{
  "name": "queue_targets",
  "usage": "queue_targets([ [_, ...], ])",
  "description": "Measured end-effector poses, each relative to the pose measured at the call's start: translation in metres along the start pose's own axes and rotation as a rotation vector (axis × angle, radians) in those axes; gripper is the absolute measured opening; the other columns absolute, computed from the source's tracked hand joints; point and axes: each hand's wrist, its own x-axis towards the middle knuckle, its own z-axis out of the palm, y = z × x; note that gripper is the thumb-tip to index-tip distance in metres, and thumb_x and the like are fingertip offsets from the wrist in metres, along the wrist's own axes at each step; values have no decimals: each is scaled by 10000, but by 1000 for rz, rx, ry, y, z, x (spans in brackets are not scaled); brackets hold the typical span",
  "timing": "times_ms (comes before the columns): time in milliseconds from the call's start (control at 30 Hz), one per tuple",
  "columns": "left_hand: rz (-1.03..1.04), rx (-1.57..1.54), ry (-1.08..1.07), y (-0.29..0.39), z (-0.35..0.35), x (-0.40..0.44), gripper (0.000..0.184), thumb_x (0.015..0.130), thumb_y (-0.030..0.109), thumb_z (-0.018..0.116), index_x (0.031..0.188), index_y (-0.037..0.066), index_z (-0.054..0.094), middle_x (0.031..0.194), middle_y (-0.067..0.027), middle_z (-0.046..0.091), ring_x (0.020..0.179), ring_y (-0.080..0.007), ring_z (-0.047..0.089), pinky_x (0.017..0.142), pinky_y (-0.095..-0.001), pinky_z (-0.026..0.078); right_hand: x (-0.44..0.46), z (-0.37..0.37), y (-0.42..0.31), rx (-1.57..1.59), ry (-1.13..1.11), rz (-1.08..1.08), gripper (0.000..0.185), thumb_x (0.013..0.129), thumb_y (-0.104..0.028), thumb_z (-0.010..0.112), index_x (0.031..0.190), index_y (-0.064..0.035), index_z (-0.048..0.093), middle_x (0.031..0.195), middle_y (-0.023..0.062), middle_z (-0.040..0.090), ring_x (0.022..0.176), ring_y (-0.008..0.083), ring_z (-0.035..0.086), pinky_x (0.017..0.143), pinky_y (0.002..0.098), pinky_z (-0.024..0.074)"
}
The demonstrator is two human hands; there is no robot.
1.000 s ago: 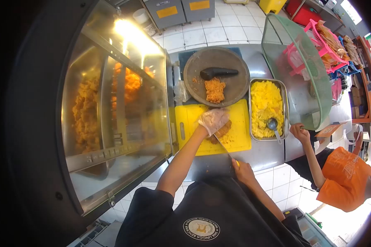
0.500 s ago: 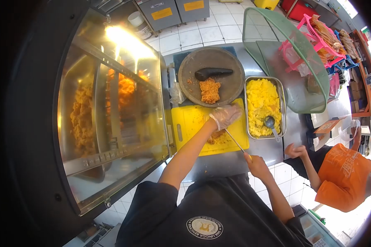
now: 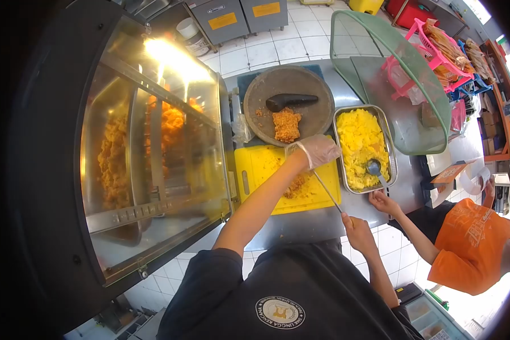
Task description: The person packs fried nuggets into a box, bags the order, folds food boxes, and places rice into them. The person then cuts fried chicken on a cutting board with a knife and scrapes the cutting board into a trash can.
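Observation:
My left hand (image 3: 321,151), in a clear plastic glove, is over the yellow cutting board (image 3: 260,178), its fingertips at the left rim of a metal tray (image 3: 395,170) of yellow food (image 3: 360,139). How its fingers are bent is hard to make out. My bare right hand (image 3: 359,232) is closed around the handle of a long thin knife (image 3: 327,188), whose blade slants up across the board toward my left wrist. Brown crumbs (image 3: 297,187) lie beside the blade. Behind the board, a stone mortar (image 3: 260,85) holds a black pestle (image 3: 292,101) and a crumbly orange fried piece (image 3: 287,124).
A co-worker in an orange shirt (image 3: 464,243) has a hand (image 3: 383,202) at the tray's near corner, by the spoon (image 3: 374,167). At left stands a lit glass food cabinet (image 3: 170,226). A green mesh cover (image 3: 445,113) and pink baskets (image 3: 416,25) are at right.
My left hand has moved right, from the board's back edge to the tray's rim. The tray has turned slightly. The co-worker's hand has reached the tray. My right hand and knife have shifted slightly right.

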Motion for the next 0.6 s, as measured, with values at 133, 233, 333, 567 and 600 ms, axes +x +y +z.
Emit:
queue_targets([
  [133,6,13,-14,-3,8,5,416,1015,377,458,844,30,613,814,-241,630,775,-425,620,719,-514,467,-7,-2,0,-24,-13,34,656,1042,-520,429,762,44,612,731,297,623,771,507,619,712,541,466],
  [233,47,46,-12,-6,21,5,383,1012,375,475,896,49,639,799,-238,628,758,-430,615,727,-512,476,-3,-1,6,-57,-38,89,665,1042,-527,421,769,46,622,743,299,633,791,509,626,730,540,475],
  [333,-87,131,-78,5,13,-3,353,1015,359,486,958,48,644,819,-233,630,801,-422,616,759,-507,483,3,3,8,-117,-9,97,675,1043,-533,408,795,50,641,782,312,644,827,517,628,758,547,483],
  [567,-9,100,36,-25,45,10,382,1018,349,497,946,-1,633,921,-249,623,912,-412,607,816,-503,475,19,30,26,-47,-3,83,692,1052,-515,399,796,84,630,772,355,609,824,538,604,706,566,453],
  [600,-42,94,-10,-28,48,14,382,1017,351,501,943,1,633,924,-251,622,908,-411,607,818,-501,475,24,54,44,-54,49,69,687,1054,-509,395,802,84,634,782,358,611,843,542,604,715,573,456],
])
